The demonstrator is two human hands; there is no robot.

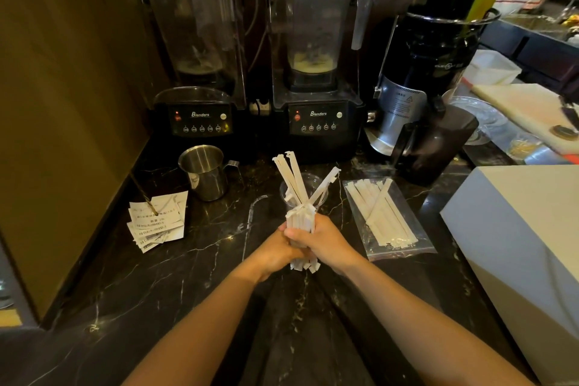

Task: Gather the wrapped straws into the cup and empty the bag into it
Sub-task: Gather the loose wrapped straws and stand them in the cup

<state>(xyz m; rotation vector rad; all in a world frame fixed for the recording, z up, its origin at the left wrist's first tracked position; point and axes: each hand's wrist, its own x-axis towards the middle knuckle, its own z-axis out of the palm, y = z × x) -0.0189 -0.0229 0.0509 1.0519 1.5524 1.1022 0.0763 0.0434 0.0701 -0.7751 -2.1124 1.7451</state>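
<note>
Gripping one bundle of white paper-wrapped straws (301, 219) upright over the black marble tabletop (194, 276), the left hand (275, 249) and right hand (319, 236) close around its middle. Just behind stands one clear plastic cup (289, 189) holding several straws leaning outward. One clear plastic bag (407, 213) of straws lies flat to the right, near a white box (517, 229).

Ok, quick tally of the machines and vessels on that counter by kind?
Blenders: 2
Juicer: 1
Steel pitcher: 1
Clear plastic cup: 1
Straw bag: 1
Total: 6
</note>
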